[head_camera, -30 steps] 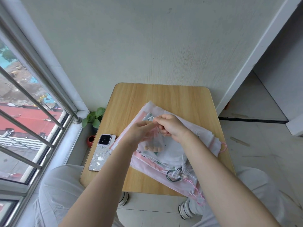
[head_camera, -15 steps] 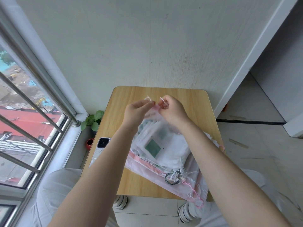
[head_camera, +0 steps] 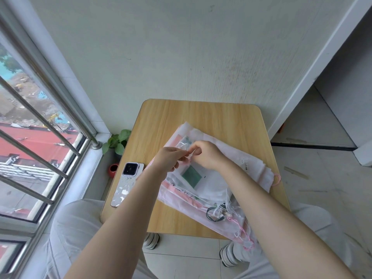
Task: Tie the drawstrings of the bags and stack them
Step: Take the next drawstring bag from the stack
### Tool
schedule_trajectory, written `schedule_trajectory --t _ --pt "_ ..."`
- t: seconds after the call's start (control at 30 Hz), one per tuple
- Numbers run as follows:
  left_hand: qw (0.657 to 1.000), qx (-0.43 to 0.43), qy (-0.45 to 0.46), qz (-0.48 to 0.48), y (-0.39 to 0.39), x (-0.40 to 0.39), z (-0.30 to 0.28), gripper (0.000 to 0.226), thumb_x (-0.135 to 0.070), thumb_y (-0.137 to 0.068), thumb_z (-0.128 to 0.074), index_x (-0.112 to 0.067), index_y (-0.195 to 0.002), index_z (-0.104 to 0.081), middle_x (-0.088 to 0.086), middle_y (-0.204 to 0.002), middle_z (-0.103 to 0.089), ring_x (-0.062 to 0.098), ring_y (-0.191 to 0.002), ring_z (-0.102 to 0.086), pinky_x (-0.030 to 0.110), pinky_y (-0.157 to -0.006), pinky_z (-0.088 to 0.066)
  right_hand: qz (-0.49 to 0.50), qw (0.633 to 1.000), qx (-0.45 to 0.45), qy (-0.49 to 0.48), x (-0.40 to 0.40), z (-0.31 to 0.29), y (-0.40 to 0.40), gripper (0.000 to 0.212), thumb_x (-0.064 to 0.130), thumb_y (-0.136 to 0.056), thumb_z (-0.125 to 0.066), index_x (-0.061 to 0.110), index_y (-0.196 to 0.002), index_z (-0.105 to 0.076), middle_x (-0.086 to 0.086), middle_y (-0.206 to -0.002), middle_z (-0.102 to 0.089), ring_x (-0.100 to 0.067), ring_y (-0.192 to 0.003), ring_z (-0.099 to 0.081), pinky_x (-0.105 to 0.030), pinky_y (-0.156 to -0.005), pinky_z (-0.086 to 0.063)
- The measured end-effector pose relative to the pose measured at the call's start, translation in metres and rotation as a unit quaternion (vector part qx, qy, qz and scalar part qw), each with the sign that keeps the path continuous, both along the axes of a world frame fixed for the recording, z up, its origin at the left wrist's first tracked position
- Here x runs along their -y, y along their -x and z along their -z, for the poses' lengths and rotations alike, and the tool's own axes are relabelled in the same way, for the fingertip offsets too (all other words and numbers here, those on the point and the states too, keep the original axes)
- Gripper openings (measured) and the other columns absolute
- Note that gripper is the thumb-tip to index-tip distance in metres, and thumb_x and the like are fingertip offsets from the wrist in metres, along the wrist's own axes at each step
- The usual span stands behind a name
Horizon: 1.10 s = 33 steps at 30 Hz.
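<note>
Nearest the camera, at the bench's [head_camera: 161, 222] front edge in the lower centre of the frame, a tangle of pink, white and black cords [head_camera: 227, 215] is hanging from the mouths of the stacked drawstring bags [head_camera: 201, 190]; a few pink loops are trailing past the edge toward the floor. The bags are thin, translucent white and pink, lying flat in a diagonal pile from lower right to upper centre. Through the top one a dark green card [head_camera: 191, 176] is showing, with other flat printed sheets beneath it.

Just left of the pile, a phone [head_camera: 126, 183] in a patterned case is lying face down, its near end overhanging the bench's left front corner.

Above the pile's middle, the left hand [head_camera: 168, 159] and right hand [head_camera: 208, 156] are meeting fingertip to fingertip, each grip pinching a thin white drawstring [head_camera: 184, 145] of the top bag.

Beyond the hands, bare wood is running to the bench's far edge, which is sitting against the wall. At left, below the bench, a small plant [head_camera: 117, 140] is standing in a red pot [head_camera: 113, 170] beside the barred window.
</note>
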<state>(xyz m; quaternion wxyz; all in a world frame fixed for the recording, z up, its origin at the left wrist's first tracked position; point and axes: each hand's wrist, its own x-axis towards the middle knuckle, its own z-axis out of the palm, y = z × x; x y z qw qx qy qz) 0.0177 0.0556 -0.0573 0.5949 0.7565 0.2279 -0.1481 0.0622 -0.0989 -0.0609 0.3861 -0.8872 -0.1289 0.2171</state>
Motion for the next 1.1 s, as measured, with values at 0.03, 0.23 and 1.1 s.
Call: schedule_trajectory --t 0.03,0.23,1.1 --pt "1.000 0.001 -0.017 0.007 -0.001 0.000 -0.001 0.019 -0.023 -0.090 -0.064 -0.009 -0.091 -0.075 0.000 -0.073 -0.071 0.010 -0.046 -0.037 0.020 -0.046 -0.030 -0.003 1.000 -0.012 -0.011 0.001 -0.004 -0.001 0.012 0.014 -0.090 -0.061 0.022 -0.099 -0.062 0.007 -0.083 -0.060 -0.008 -0.075 -0.056 -0.020 -0.063 -0.041" --pt "0.989 0.023 -0.123 0.084 -0.008 -0.005 -0.003 0.022 -0.031 -0.085 -0.068 -0.013 -0.080 -0.078 -0.001 -0.065 -0.062 0.012 -0.051 -0.034 0.018 -0.045 -0.030 -0.019 0.997 -0.061 -0.031 -0.002 -0.019 -0.012 0.010 0.017 -0.087 -0.070 0.017 -0.091 -0.062 -0.003 -0.079 -0.065 -0.013 -0.061 -0.057 -0.029 -0.064 -0.048" --pt "0.994 0.056 -0.032 0.085 0.002 -0.011 -0.009 0.025 -0.030 -0.091 -0.062 -0.014 -0.081 -0.078 -0.006 -0.072 -0.069 0.010 -0.071 -0.050 0.023 -0.069 -0.040 0.069 0.985 -0.113 -0.113 -0.017 -0.016 -0.003 0.023 0.023 -0.086 -0.061 0.015 -0.106 -0.055 -0.003 -0.092 -0.064 -0.015 -0.080 -0.060 -0.031 -0.069 -0.050"
